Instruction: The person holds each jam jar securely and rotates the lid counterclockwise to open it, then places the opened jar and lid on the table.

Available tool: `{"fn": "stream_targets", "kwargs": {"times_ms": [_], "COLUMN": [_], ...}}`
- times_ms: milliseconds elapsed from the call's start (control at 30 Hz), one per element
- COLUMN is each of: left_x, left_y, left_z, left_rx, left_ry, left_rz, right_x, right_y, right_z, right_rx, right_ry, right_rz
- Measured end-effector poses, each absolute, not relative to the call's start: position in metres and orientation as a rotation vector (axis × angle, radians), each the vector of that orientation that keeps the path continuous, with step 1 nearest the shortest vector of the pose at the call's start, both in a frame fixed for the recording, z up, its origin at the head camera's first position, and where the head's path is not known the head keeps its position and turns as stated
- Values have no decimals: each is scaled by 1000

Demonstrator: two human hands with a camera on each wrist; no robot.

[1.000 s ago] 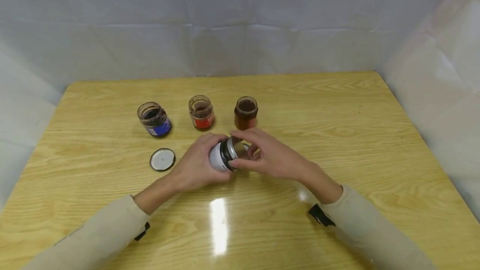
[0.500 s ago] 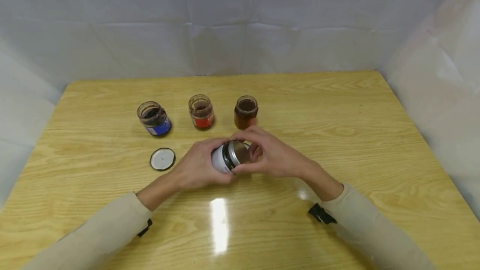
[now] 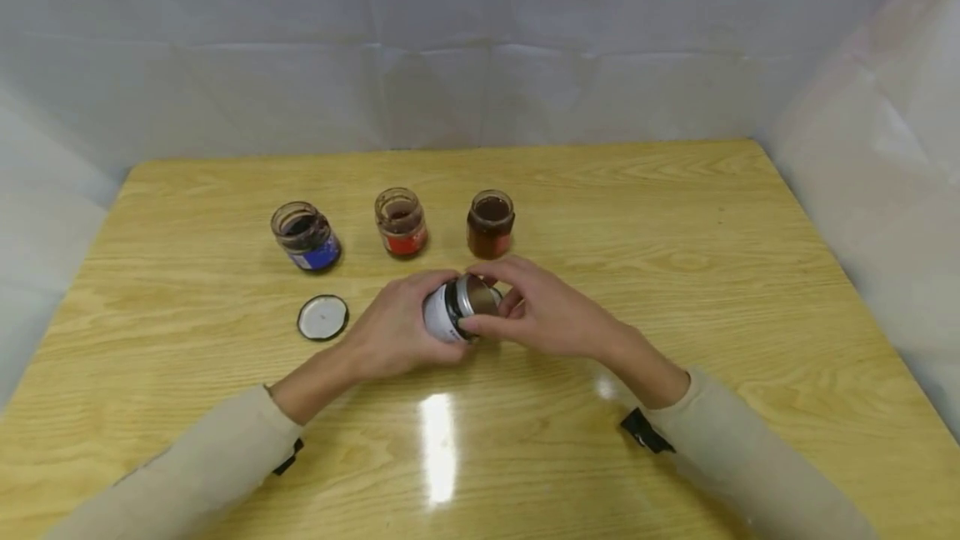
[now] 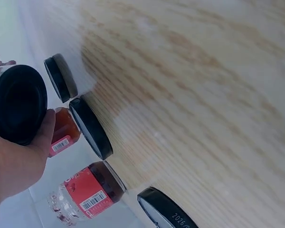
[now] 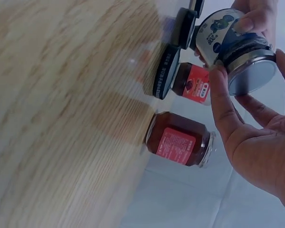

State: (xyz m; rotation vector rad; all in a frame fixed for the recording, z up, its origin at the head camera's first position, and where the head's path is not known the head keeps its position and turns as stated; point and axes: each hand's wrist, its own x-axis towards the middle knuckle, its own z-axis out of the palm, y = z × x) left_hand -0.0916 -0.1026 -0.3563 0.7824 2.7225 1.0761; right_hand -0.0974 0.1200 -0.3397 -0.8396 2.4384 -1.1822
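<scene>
My left hand (image 3: 397,327) grips a tilted jar (image 3: 441,315) with a white and blue label, holding it above the table. Its round black base (image 4: 19,104) faces the left wrist camera. The right hand (image 3: 551,311) pinches the silver lid (image 5: 251,71) at the jar's mouth between thumb and fingers. In the right wrist view the lid sits over the jar's dark neck. Behind the hands stand three open glass jars: one with a blue label (image 3: 317,254), one with a red label (image 3: 405,242), and a dark brown one (image 3: 491,238).
A lid (image 3: 323,317) lies pale side up left of the left hand. More black-rimmed lids (image 4: 91,128) show on the table in the wrist views, hidden by my hands in the head view. White sheeting (image 3: 450,98) hangs behind the wooden table (image 3: 675,273).
The right thumb and fingers have shifted back and forth around the silver lid, and the held jar has tilted slightly. The three standing jars and the pale lid stay in place.
</scene>
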Motion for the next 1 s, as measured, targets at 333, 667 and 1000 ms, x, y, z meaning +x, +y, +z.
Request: {"fn": "stream_targets", "kwargs": {"times_ms": [333,667,1000], "left_x": [-90,-88,-90], "left_y": [-106,-105,-103], "left_z": [-354,-354,-353], "left_rx": [806,773,790], "left_ry": [2605,2669,2732], "left_rz": [1111,1036,998], "right_x": [-99,-97,-94], "right_y": [123,123,118], "right_z": [-342,-340,-340], "right_rx": [-1053,-822,-773], "right_ry": [2386,2275,2388], "right_rz": [-1231,-1254,-1278]}}
